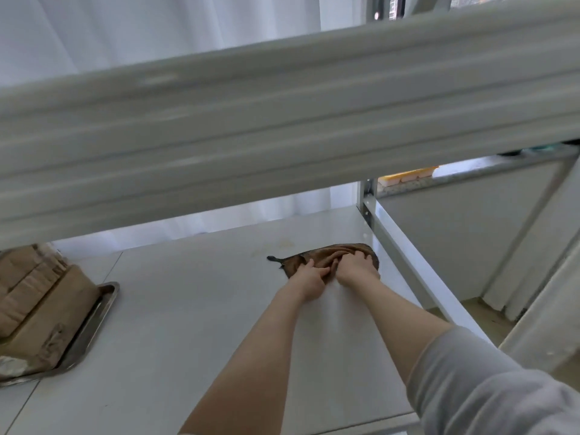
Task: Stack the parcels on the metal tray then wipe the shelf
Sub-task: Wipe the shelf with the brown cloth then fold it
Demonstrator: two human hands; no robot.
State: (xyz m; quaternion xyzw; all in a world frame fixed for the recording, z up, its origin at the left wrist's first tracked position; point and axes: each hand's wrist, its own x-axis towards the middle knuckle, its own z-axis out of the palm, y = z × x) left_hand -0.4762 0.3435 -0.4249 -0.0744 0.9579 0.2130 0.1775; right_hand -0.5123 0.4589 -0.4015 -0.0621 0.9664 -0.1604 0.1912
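While your left hand [309, 277] and right hand [356, 266] both grip the bunched brown cloth [317, 255] at the far right of the shelf [194, 309], the open run lies to your left.
Your hands sit close side by side, fingers curled into the folds. The cloth's long axis runs left to right, with a dark tail pointing left. Your right hand is nearer the corner post [365, 196] and your left is nearer the bare surface, so your next sweep likely goes leftward. A faint yellowish stain [284, 244] lies just beyond the cloth. The parcels [34, 293] sit stacked on the metal tray [94, 318], well apart to your left. The shelf is smooth and white. A blurred upper beam [282, 120] hangs low overhead, and a pale curtain [157, 26] hangs behind.
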